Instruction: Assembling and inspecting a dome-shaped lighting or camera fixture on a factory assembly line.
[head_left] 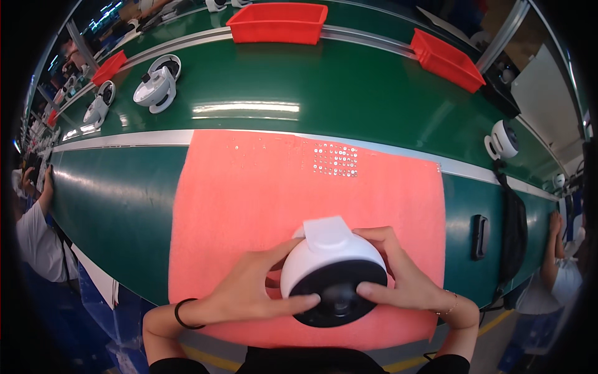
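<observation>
A round white security camera (333,252) with a glossy black front is held over the pink foam mat (230,193), its black side turned toward me and its flat white base tilted up and away. My left hand (258,283) grips it from the left, thumb lying on the black front. From the right, my right hand (398,274) clasps it, thumb also on the black front near the lens. The undersides of the fingers are partly hidden behind the housing. Small screws (336,160) stand in rows at the far part of the mat.
Beyond the mat runs a green conveyor (249,81) carrying white camera units (156,87) on the left and another camera (503,140) at right. Red bins (277,23) line its far side. A black tool (479,237) lies right of the mat. Co-workers sit at both sides.
</observation>
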The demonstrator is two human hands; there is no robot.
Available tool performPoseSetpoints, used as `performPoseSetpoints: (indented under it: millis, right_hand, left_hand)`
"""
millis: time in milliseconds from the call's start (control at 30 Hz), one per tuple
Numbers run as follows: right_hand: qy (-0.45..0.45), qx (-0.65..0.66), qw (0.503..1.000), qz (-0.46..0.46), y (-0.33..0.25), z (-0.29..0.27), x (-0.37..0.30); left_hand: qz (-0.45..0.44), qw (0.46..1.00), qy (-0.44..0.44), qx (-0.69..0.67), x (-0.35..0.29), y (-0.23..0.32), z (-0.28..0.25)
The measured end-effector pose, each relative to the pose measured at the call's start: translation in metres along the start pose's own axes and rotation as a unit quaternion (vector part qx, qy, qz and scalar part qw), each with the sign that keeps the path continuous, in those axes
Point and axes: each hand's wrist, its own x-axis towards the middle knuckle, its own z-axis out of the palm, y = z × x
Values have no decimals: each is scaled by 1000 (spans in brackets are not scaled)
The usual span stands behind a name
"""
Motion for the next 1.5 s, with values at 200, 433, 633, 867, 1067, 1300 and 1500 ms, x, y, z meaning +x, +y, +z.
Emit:
performPoseSetpoints:
  millis: [200, 433, 633, 867, 1067, 1300, 1500]
  right_hand:
    - [120, -209, 930, -278, -5, -1, 19]
    - [167, -153, 929, -292, -35, -16, 47]
    - [171, -27, 919, -355, -58, -10, 76]
    - [347, -190, 770, -500, -85, 2, 124]
    - [410, -262, 716, -500, -88, 22, 132]
    - [412, -72, 817, -396, -60, -10, 161]
    - [200, 385, 883, -182, -64, -39, 149]
  left_hand:
    - [252, 944, 133, 165, -2, 13, 10]
    - [257, 936, 191, 149, 23, 26, -15]
    - [338, 893, 91, -284, 72, 23, -56]
    - [360, 778, 224, -464, 116, 68, -46]
    - [432, 722, 122, -527, 175, 10, -94]
    - [232, 824, 104, -506, 142, 48, -68]
    - [184, 839, 2, -512, 120, 52, -81]
